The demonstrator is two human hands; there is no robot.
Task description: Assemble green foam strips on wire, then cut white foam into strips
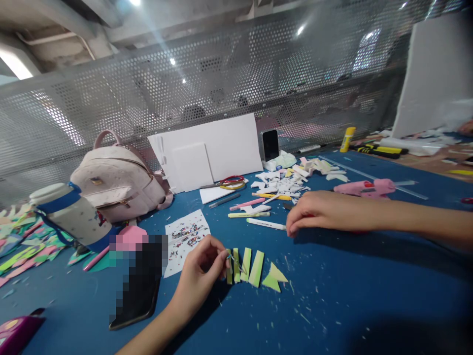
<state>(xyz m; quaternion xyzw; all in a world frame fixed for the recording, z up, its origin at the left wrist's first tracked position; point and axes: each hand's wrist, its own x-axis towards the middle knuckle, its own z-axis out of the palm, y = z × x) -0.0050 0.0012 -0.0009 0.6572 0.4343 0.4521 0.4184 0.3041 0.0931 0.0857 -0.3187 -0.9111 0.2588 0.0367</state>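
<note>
My left hand (202, 271) is closed in a pinch on a small thin metal thing, too small to name, at the left end of a row of green foam strips (246, 265) on the blue table (332, 305). Two green foam triangles (274, 279) lie just right of the strips. My right hand (314, 209) rests palm down farther back, fingers curled over something reddish that stays hidden, fingertips beside a white pen (266, 224).
A dark phone (142, 291) lies left of my left hand, beside paper with confetti (185, 236). Behind are a pink backpack (118, 180), a bottle (70, 214), white boards (218, 148), pens, foam scraps (284, 182) and a pink glue gun (369, 188).
</note>
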